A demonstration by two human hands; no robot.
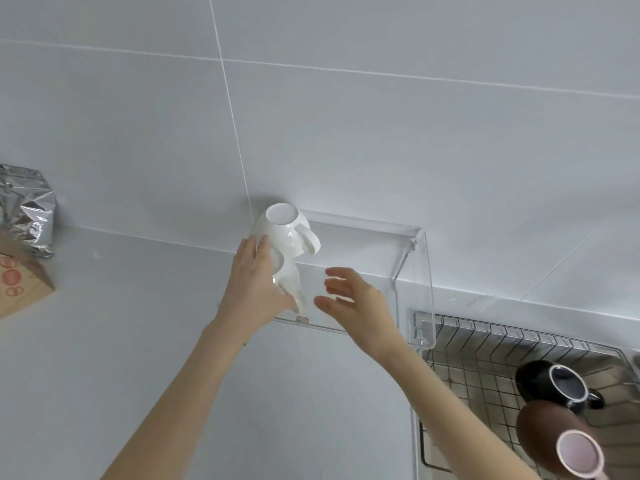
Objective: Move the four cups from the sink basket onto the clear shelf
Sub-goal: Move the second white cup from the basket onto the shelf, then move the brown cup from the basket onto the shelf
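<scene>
A clear acrylic shelf (367, 244) stands on the white counter against the tiled wall. One white cup (281, 233) rests upside down at its back left corner. In front of it my left hand (251, 289) grips a second white cup (286, 277), also upside down, at the shelf's left end. My right hand (349, 299) hovers over the shelf's front edge, fingers spread and holding nothing. The wire sink basket (485, 344) at the lower right holds a black cup (540, 379) and a brown cup (547, 427) with a pink inside, both lying on their sides.
A crumpled silver foil bag (29, 209) and a cardboard box (19, 285) sit at the far left of the counter. The shelf's right side panel (427, 289) stands just beside the sink basket's back left corner.
</scene>
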